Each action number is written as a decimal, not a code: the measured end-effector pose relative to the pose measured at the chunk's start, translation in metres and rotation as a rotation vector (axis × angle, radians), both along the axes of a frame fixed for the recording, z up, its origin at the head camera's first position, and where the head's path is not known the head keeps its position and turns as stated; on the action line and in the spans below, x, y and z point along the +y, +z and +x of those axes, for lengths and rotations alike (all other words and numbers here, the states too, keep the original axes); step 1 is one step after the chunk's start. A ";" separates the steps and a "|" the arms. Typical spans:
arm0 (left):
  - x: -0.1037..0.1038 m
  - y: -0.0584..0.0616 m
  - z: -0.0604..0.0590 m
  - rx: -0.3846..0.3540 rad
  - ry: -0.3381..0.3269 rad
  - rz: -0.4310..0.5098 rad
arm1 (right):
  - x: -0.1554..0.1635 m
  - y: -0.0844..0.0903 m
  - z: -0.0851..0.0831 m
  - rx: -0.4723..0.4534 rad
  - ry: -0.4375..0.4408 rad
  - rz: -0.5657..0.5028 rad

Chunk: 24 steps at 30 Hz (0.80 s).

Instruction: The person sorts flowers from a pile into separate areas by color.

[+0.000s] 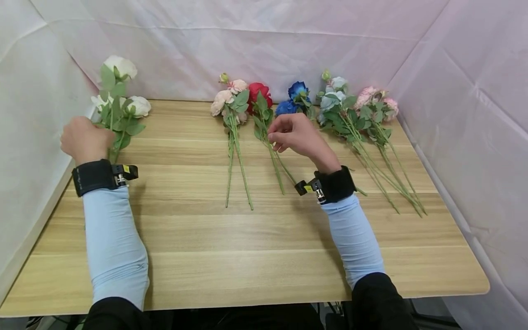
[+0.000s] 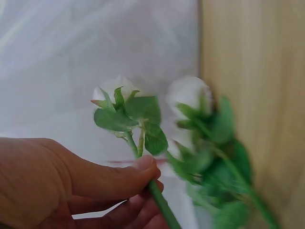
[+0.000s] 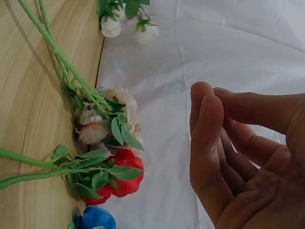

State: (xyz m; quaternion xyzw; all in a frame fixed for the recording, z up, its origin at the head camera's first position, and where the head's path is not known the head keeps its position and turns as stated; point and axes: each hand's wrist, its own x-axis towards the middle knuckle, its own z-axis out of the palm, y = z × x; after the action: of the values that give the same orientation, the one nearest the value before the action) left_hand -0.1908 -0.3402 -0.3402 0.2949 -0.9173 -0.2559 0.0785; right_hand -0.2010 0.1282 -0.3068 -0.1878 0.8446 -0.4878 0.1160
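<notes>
At the table's left side, my left hand (image 1: 87, 140) pinches a green stem between thumb and fingers. In the left wrist view that stem carries a white rose (image 2: 119, 90) with green leaves (image 2: 143, 109). Beside it stands another white rose (image 2: 188, 93) on its own leafy stem. My right hand (image 1: 299, 136) hovers over the table, fingers loosely bent and holding nothing. In the head view it is nearest the stems of the red roses (image 1: 260, 95) and the blue roses (image 1: 298, 91). The right wrist view has its thumb (image 3: 257, 107) close to the fingertips.
Pale pink roses (image 1: 224, 98) lie left of the red ones, stems toward me. Light blue roses (image 1: 332, 98) and pink flowers (image 1: 373, 98) lie at the back right. White cloth (image 1: 255, 50) hangs behind and on both sides of the wooden table (image 1: 231, 256).
</notes>
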 end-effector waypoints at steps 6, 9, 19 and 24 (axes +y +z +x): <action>0.015 0.027 0.006 0.043 -0.050 0.022 | 0.001 0.001 0.000 -0.004 -0.006 -0.012; 0.024 0.037 0.007 0.072 -0.098 0.044 | 0.001 0.002 0.000 -0.009 -0.014 -0.023; 0.065 0.043 0.005 0.114 -0.303 0.388 | 0.002 0.000 0.000 -0.012 -0.024 -0.020; 0.096 0.043 0.001 0.100 -0.448 0.496 | 0.000 -0.002 -0.001 -0.010 -0.013 -0.020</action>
State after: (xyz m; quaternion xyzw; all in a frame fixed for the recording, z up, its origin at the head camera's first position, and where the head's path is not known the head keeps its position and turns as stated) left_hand -0.1899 -0.2438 -0.2973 0.0832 -0.8642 -0.4961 -0.0091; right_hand -0.2022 0.1283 -0.3091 -0.1809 0.8403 -0.4980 0.1149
